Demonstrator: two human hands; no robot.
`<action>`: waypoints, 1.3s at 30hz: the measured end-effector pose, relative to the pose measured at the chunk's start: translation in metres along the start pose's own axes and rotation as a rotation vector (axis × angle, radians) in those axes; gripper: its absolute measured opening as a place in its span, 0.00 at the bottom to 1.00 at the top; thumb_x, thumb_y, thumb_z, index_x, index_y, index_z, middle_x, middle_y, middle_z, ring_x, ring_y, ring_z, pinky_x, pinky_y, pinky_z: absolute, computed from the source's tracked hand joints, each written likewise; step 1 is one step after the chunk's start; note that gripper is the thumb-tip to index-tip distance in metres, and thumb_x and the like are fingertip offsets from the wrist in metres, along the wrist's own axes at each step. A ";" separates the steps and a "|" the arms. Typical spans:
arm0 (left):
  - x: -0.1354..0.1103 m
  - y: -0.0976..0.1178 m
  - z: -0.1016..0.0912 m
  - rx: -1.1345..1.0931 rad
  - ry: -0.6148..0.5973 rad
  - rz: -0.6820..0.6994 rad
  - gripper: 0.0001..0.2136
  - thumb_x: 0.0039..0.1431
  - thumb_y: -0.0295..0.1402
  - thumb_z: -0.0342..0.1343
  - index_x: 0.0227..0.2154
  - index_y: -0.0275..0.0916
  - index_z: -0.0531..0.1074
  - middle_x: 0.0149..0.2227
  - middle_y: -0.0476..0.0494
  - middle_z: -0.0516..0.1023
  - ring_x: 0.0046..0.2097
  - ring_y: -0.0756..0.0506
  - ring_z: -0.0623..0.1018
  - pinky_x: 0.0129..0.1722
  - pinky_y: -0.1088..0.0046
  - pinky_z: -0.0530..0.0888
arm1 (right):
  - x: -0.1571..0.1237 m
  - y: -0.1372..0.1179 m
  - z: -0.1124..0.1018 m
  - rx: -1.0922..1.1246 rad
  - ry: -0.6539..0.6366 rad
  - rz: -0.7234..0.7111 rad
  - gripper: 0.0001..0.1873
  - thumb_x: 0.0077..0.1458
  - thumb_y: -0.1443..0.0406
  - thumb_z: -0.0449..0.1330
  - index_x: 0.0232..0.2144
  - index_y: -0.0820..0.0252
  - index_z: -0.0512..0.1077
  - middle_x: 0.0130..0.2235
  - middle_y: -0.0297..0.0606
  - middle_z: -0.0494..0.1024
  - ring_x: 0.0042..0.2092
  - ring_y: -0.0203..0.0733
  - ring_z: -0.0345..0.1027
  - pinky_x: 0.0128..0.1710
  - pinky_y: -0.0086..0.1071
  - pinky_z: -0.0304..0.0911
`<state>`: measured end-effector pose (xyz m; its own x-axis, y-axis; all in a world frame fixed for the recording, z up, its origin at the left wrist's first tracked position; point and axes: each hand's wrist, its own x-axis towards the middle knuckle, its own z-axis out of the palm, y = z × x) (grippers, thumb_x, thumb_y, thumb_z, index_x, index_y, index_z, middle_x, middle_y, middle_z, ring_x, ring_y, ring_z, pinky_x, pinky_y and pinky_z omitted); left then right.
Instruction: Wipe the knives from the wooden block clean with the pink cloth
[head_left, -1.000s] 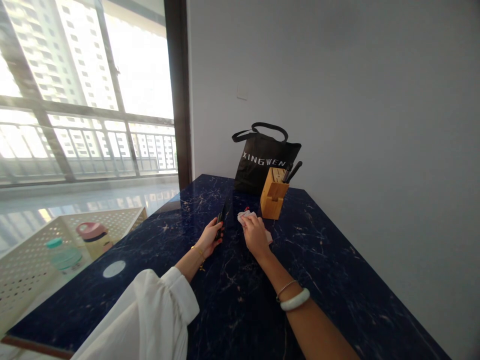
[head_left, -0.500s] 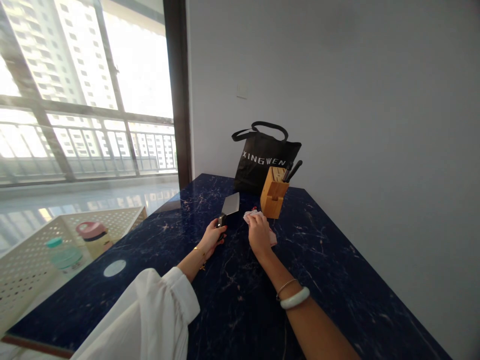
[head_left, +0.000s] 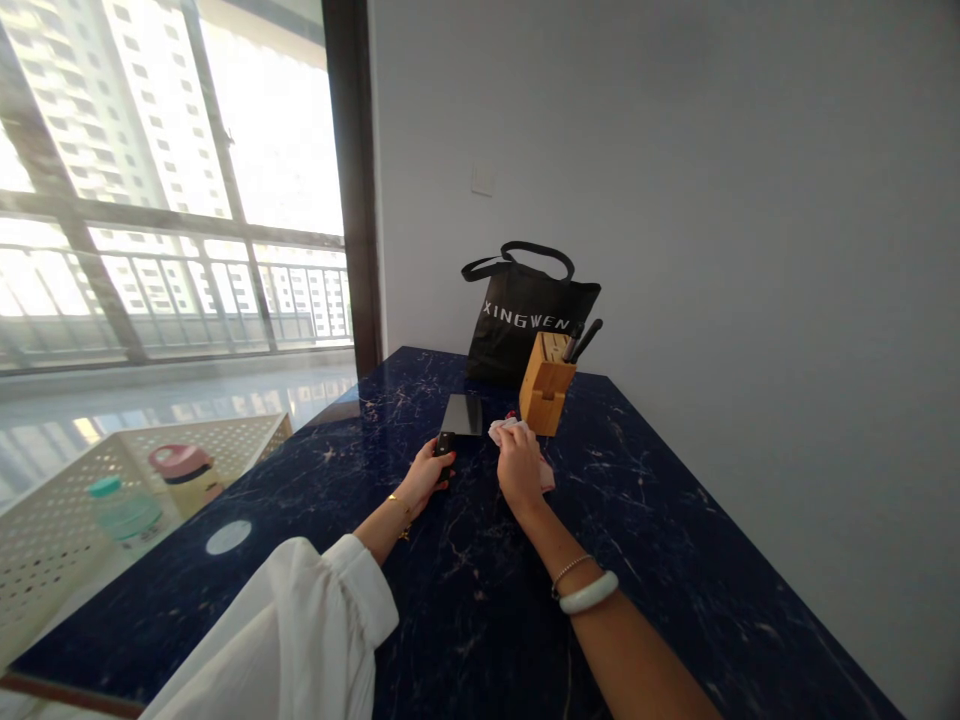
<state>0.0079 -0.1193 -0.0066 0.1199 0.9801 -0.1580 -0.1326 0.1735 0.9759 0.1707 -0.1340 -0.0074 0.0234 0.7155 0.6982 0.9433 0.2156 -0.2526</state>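
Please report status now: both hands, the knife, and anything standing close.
Left hand: gripping broad silver-bladed cleaver by black handle. Right hand: holding crumpled white-and-pink cloth, apart from blade. Tan wooden knife block standing just beyond cloth.

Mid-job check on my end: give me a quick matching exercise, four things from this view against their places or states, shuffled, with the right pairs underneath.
Things:
1. knife
2. cloth
3. block
4. bag

Places and states:
A. wooden, with dark handles sticking out of its top
B. held in the right hand
C. black, with white lettering
D. held in the left hand

Right pairs: 1-D, 2-B, 3-A, 4-C
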 end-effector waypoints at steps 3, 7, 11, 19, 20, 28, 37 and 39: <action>-0.001 0.001 0.000 0.007 -0.008 -0.002 0.20 0.45 0.28 0.56 0.43 0.43 0.63 0.32 0.50 0.68 0.23 0.55 0.70 0.19 0.82 0.61 | 0.000 -0.001 -0.001 0.008 0.015 -0.020 0.18 0.54 0.73 0.43 0.42 0.61 0.68 0.37 0.43 0.66 0.40 0.47 0.56 0.40 0.39 0.52; -0.004 0.003 0.003 -0.004 -0.046 0.001 0.17 0.47 0.28 0.55 0.42 0.43 0.63 0.32 0.50 0.68 0.24 0.55 0.69 0.18 0.83 0.61 | 0.001 -0.002 -0.001 -0.004 0.017 -0.069 0.19 0.53 0.74 0.43 0.43 0.62 0.68 0.37 0.43 0.67 0.39 0.47 0.57 0.40 0.39 0.52; -0.010 0.004 0.008 -0.041 -0.146 -0.006 0.16 0.47 0.26 0.55 0.41 0.42 0.63 0.31 0.50 0.67 0.25 0.54 0.71 0.18 0.82 0.63 | -0.001 -0.008 -0.003 -0.037 -0.035 -0.155 0.20 0.54 0.73 0.42 0.46 0.64 0.65 0.39 0.44 0.67 0.40 0.46 0.56 0.42 0.38 0.52; -0.015 0.001 0.012 -0.197 -0.338 -0.077 0.16 0.48 0.21 0.54 0.41 0.38 0.62 0.33 0.46 0.68 0.30 0.49 0.75 0.29 0.68 0.74 | -0.002 -0.012 0.006 -0.033 -0.201 -0.406 0.15 0.53 0.72 0.48 0.42 0.61 0.68 0.42 0.39 0.69 0.43 0.43 0.56 0.49 0.38 0.48; -0.014 0.001 0.011 -0.210 -0.344 -0.079 0.16 0.48 0.21 0.54 0.41 0.37 0.62 0.33 0.46 0.68 0.30 0.49 0.75 0.30 0.67 0.75 | -0.001 -0.012 0.007 -0.035 -0.208 -0.404 0.15 0.53 0.72 0.48 0.42 0.61 0.69 0.42 0.38 0.70 0.43 0.43 0.56 0.49 0.38 0.48; -0.005 -0.004 0.007 -0.305 -0.329 -0.085 0.17 0.46 0.18 0.55 0.41 0.34 0.65 0.36 0.41 0.72 0.32 0.47 0.77 0.35 0.69 0.75 | 0.013 -0.010 0.014 0.035 -0.272 -0.246 0.14 0.56 0.70 0.46 0.39 0.57 0.70 0.39 0.35 0.70 0.41 0.40 0.56 0.44 0.33 0.52; 0.000 -0.008 0.004 -0.401 -0.362 -0.097 0.17 0.44 0.14 0.53 0.39 0.34 0.67 0.32 0.43 0.73 0.33 0.48 0.76 0.35 0.74 0.73 | 0.038 -0.016 0.032 0.038 -0.303 -0.261 0.11 0.52 0.72 0.51 0.25 0.58 0.71 0.30 0.36 0.71 0.39 0.40 0.56 0.42 0.34 0.52; -0.001 -0.008 0.003 -0.415 -0.377 -0.085 0.17 0.43 0.13 0.53 0.38 0.33 0.68 0.31 0.44 0.73 0.33 0.48 0.76 0.35 0.75 0.72 | 0.036 -0.017 0.034 0.055 -0.301 -0.267 0.10 0.52 0.71 0.52 0.24 0.59 0.70 0.30 0.36 0.71 0.39 0.39 0.57 0.42 0.33 0.53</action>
<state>0.0115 -0.1216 -0.0136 0.4797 0.8723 -0.0945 -0.4737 0.3482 0.8089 0.1442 -0.0894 -0.0002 -0.3252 0.7903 0.5193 0.8837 0.4494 -0.1305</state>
